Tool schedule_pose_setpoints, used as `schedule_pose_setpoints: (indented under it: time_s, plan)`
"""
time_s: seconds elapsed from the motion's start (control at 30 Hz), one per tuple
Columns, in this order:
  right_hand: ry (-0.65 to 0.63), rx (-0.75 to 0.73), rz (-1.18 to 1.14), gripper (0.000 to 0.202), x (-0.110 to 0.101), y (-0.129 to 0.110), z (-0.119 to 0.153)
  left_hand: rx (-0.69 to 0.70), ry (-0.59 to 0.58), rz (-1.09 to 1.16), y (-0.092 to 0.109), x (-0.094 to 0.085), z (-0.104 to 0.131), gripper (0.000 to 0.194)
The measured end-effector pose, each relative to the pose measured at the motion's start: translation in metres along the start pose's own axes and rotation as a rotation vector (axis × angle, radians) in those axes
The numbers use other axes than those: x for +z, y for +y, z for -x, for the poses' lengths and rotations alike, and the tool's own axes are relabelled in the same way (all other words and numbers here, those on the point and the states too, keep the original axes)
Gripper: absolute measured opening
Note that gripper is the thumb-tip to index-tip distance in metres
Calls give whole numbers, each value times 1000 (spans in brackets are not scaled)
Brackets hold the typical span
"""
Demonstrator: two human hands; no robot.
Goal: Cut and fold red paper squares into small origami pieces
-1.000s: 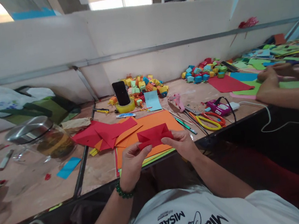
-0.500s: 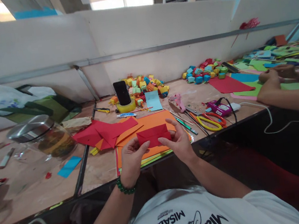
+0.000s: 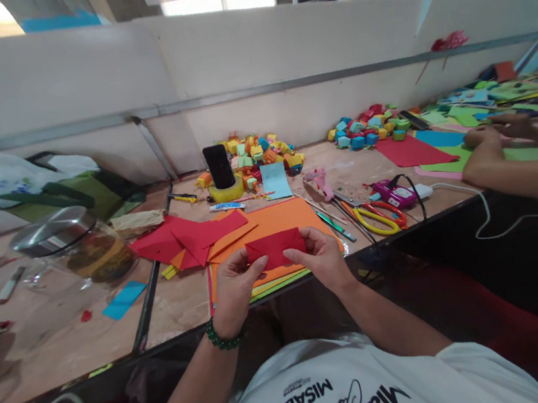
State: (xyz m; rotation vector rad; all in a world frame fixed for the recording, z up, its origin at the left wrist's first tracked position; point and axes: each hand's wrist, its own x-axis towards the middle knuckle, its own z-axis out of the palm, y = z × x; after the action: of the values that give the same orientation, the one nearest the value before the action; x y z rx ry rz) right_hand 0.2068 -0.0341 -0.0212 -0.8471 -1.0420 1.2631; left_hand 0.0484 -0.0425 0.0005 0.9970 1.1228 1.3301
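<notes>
A folded red paper (image 3: 276,249) is held up between my two hands, just above a stack of coloured sheets with an orange sheet (image 3: 285,214) on top. My left hand (image 3: 238,284) pinches its left end, thumb on the near face and fingers behind. At the other end, my right hand (image 3: 324,257) grips it the same way, its thumb pressing the lower face. A crease runs along the upper part of the paper. Left of the stack lie more red paper pieces (image 3: 188,236), partly overlapping orange strips.
Scissors (image 3: 376,218), a purple glue gun (image 3: 393,195) and a green cutter (image 3: 336,226) lie to the right. A glass jar (image 3: 82,247) stands left. Small paper cubes (image 3: 262,152) are piled behind a phone (image 3: 219,166). A co-worker's hands (image 3: 495,136) are at far right.
My right hand's fingers have come down from above the paper's top edge and curled behind its right end. The red paper has dipped slightly toward me.
</notes>
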Motion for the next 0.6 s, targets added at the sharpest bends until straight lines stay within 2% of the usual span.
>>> schedule_pose_setpoints:
  time_s: [0.27,0.47,0.6]
  plan:
    - [-161,180,-19,39,-10,1,-4,-27,-52,-25,-2,-2,-1,44]
    - [-110,152,28,38,-11,2,-4,-98,-141,-129,0,-6,-3,52]
    - [-76,149,-4,37,-10,0,-3,-63,-107,-172,2,-7,-3,49]
